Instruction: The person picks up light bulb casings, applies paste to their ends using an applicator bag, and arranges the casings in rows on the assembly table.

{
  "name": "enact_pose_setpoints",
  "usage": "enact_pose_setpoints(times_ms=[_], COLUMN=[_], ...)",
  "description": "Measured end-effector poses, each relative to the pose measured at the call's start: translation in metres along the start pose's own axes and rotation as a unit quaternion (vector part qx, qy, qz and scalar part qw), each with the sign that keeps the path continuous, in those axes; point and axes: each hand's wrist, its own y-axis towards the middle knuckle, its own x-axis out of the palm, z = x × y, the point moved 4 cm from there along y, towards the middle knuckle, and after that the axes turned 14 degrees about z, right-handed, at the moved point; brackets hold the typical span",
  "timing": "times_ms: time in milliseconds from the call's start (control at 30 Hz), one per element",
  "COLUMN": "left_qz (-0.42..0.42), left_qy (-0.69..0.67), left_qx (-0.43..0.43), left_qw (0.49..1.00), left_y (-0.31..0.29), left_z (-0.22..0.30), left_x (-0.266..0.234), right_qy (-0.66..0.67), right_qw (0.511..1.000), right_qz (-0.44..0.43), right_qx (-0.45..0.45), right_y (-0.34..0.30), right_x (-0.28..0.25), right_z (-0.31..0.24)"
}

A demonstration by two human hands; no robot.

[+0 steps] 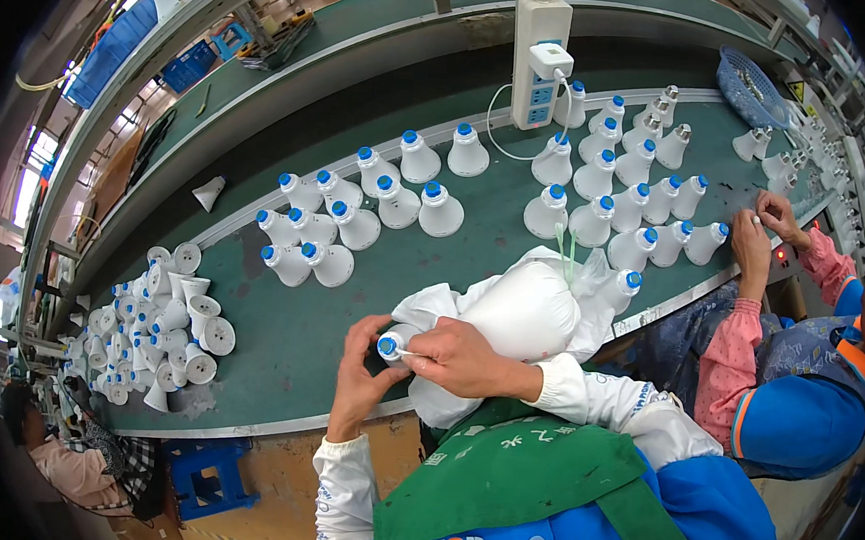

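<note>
My left hand (357, 370) is curled around a white cone-shaped bulb housing (405, 332) with a blue-ringed neck, held tilted toward me at the table's near edge. The fingers of my right hand (466, 361) are pinched together right beside that neck; what lies between them is too small to make out. Just beyond my hands lies a bulging white plastic bag (525, 312), with pale green ties at its top. One more blue-topped housing (620, 288) stands against the bag's right side.
Rows of blue-topped housings (441, 210) stand upright on the green table (276, 359). A jumbled heap of housings (163, 321) lies at the left. Farther back are a power strip (540, 62) and a blue basket (753, 87). A co-worker's hands (761, 233) work at the right.
</note>
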Motion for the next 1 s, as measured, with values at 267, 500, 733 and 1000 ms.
enact_pose_setpoints(times_ms=[267,500,733,1000], left_qz=[-0.003,0.031,0.017,0.032], left_qy=[0.001,0.005,0.009,-0.056], left_qx=[-0.028,-0.036,-0.029,-0.055], left_qw=[1.0,0.999,0.999,0.996], left_y=[0.0,-0.004,-0.001,-0.003], left_z=[-0.004,-0.014,0.005,0.0], left_x=[-0.002,-0.005,-0.003,0.0], right_qy=[0.0,0.006,0.002,-0.006], right_qw=[1.0,1.0,1.0,0.999], right_qz=[-0.001,0.0,0.001,-0.029], right_qx=[0.002,-0.002,0.003,0.017], right_y=[-0.001,-0.002,-0.002,-0.002], right_x=[0.002,0.003,0.001,0.0], right_z=[0.003,0.002,0.003,0.001])
